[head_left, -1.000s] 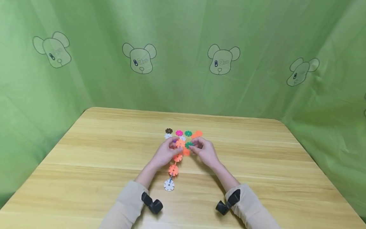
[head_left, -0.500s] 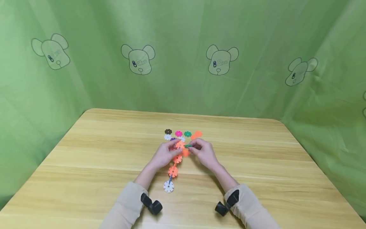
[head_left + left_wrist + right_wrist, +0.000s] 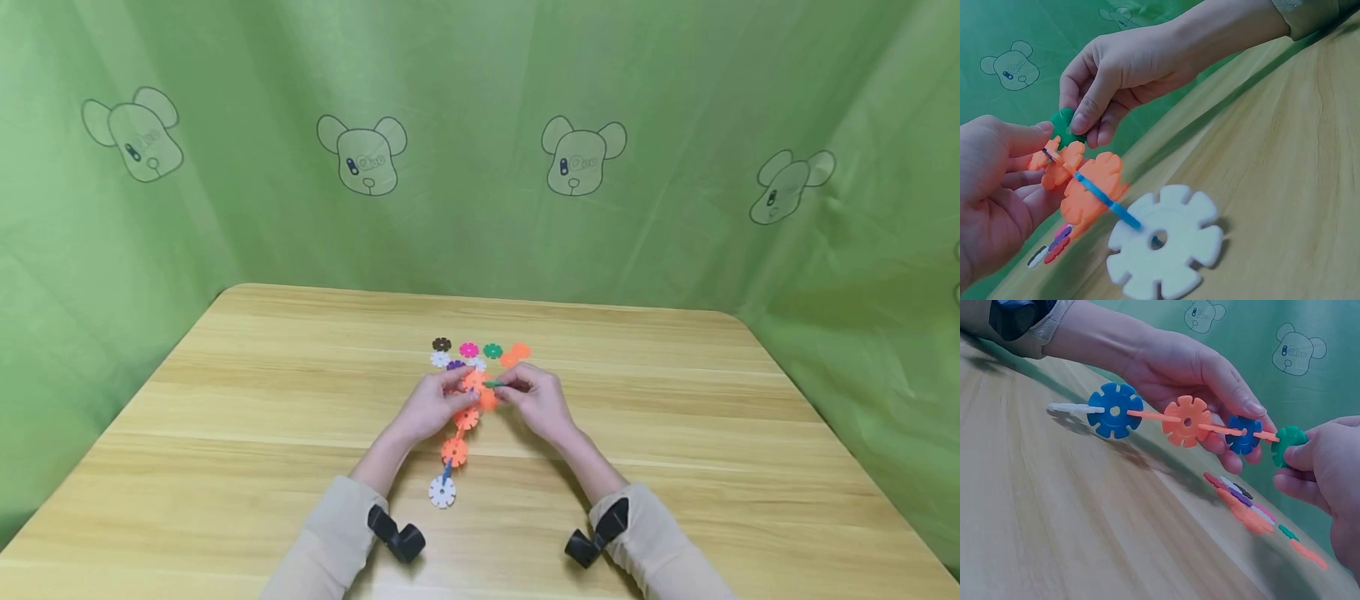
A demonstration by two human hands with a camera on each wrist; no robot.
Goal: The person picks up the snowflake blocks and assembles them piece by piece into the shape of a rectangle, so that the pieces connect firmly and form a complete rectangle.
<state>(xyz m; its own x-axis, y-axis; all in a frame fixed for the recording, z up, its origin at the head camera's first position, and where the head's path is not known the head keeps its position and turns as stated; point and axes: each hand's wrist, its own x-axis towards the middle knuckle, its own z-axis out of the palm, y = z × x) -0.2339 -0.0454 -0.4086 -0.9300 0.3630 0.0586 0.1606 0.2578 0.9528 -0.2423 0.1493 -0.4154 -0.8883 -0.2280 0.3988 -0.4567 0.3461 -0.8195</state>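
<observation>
My left hand pinches the far end of a chain of notched plastic snowflake discs, at an orange disc and a blue disc. The chain runs back toward me through another blue disc and an orange disc, ending in a white disc. With thumb and fingers my right hand pinches a green disc, which touches the edge of the orange end disc. Whether their slots are engaged is hidden by the fingers.
Loose discs lie beyond the hands on the wooden table: a brown one, a pink one, a green one, and white, purple and orange ones. A green curtain stands behind the table.
The green disc in my right hand has turned from face-on to edge-on and moved left against the orange end disc. The white end of the chain has shifted slightly nearer to me.
</observation>
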